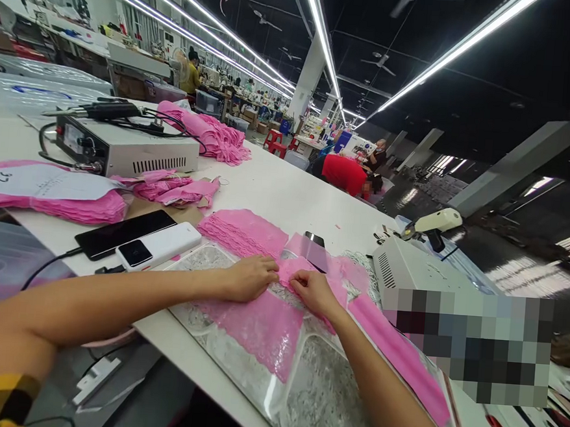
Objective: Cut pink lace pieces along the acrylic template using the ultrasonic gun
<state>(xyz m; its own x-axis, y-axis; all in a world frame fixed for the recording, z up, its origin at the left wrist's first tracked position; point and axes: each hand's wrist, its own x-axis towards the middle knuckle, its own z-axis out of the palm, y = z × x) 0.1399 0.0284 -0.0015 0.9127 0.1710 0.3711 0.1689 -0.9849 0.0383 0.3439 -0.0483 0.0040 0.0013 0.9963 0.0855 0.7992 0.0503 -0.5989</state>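
Both of my hands rest on a piece of pink lace fabric (262, 326) lying over a clear plastic template (321, 392) on the white table (286, 194). My left hand (250, 277) and my right hand (315, 291) pinch the lace's top edge between fingers and thumbs, a few centimetres apart. A stack of pink lace pieces (243, 231) lies just beyond my left hand. A long pink strip (402, 358) runs along my right forearm.
A black phone (123, 232) and a white power bank (160, 245) lie to the left. Behind them stand a grey control box (124, 147) and pink stacks (51, 205). Another white machine (408, 264) sits on the right. A person in red (346, 175) bends over beyond the table.
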